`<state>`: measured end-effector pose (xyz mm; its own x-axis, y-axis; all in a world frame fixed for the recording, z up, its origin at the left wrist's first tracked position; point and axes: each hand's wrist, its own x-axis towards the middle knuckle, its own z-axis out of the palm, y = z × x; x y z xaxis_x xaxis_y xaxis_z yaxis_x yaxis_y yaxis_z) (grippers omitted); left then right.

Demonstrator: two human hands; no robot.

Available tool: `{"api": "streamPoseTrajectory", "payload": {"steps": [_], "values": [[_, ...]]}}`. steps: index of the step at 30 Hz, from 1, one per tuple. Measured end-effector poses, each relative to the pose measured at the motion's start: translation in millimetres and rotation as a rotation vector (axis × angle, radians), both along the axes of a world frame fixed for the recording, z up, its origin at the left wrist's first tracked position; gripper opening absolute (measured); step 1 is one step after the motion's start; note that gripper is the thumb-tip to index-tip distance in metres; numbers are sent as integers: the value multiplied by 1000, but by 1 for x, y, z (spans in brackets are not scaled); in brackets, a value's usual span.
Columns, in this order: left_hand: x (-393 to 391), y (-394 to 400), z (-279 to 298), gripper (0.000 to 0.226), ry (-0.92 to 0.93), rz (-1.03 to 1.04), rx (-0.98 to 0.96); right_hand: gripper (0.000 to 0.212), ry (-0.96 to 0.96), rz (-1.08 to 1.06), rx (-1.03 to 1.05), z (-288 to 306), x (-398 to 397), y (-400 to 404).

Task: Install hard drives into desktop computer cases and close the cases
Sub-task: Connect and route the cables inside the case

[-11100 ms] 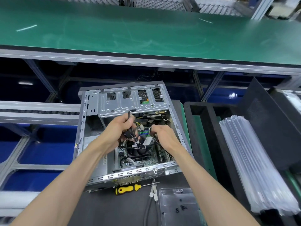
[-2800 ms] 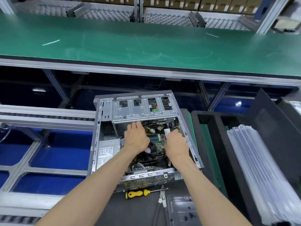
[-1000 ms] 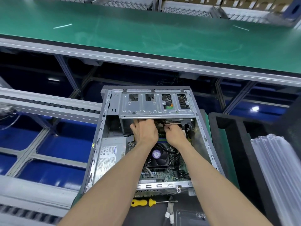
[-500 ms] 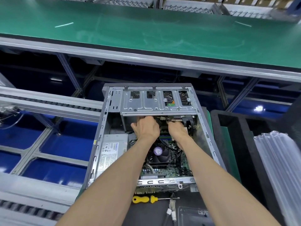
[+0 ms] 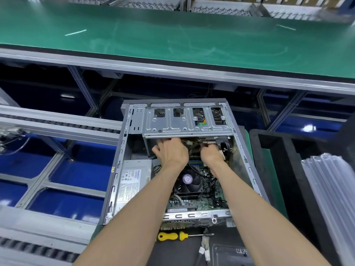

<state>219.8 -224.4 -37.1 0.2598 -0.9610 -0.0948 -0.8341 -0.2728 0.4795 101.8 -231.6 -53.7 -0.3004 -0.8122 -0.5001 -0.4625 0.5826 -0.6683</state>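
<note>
Green matting covers the long counter (image 5: 172,35) across the far side, with blue bins and a grey frame below it. Nearer lies the open desktop case (image 5: 123,169), on its side, its drive cage (image 5: 184,123) at the far end. Beside the case on the right stands a stack of clear bagged packs (image 5: 330,198). Inside the case, the silver power supply (image 5: 132,181) sits at the left and the black fan (image 5: 189,182) in the middle. Both hands reach under the near edge of the cage. The left hand (image 5: 172,153) has its fingers tucked beneath the cage, so its grip cannot be told. The right hand (image 5: 211,153) is curled at a brown-edged part, perhaps the hard drive (image 5: 204,140), just under the cage; whether it holds it cannot be told. A yellow-handled screwdriver (image 5: 172,236) lies in front of the case
</note>
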Motion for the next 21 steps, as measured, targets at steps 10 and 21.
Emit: {"api": "streamPoseTrajectory", "payload": {"steps": [10,21], "values": [[2,3,-2,14,-194,-87,-53,45,-63,-22,-44,-1,0,0],[-2,-3,-5,31,-33,-139,-75,18,65,88,-139,-8,-3,1]]}}
